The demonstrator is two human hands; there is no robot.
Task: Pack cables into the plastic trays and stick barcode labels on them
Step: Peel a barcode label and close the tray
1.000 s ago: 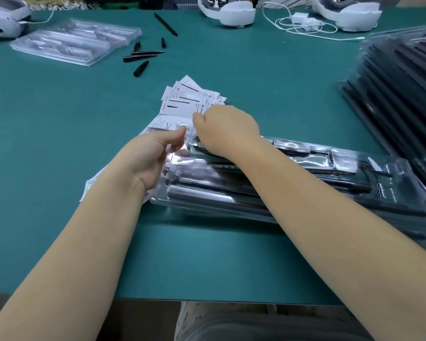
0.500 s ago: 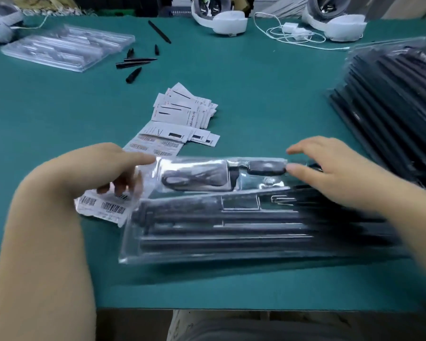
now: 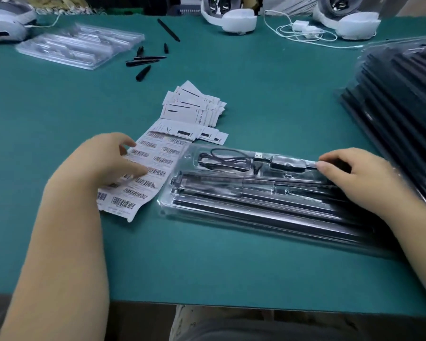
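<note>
A clear plastic tray (image 3: 231, 217) lies on the green table in front of me, holding long black rods and a coiled black cable (image 3: 221, 159) in its upper left pocket. My right hand (image 3: 359, 178) rests on the tray's right part, fingers curled over its top edge. To the tray's left lies a sheet of barcode labels (image 3: 143, 178). My left hand (image 3: 108, 163) lies on that sheet with fingertips touching the labels. Whether a label is pinched cannot be seen.
A fan of white printed cards (image 3: 192, 107) lies behind the label sheet. Empty clear trays (image 3: 79, 44) sit far left, black pointed parts (image 3: 145, 62) beside them. A tall stack of packed trays (image 3: 403, 107) stands at right. White headsets (image 3: 231, 18) and a white cable line the far edge.
The tray has shifted right and settled flat. My left hand left the tray's corner and dropped onto the barcode sheet. My right hand slid to the tray's right end.
</note>
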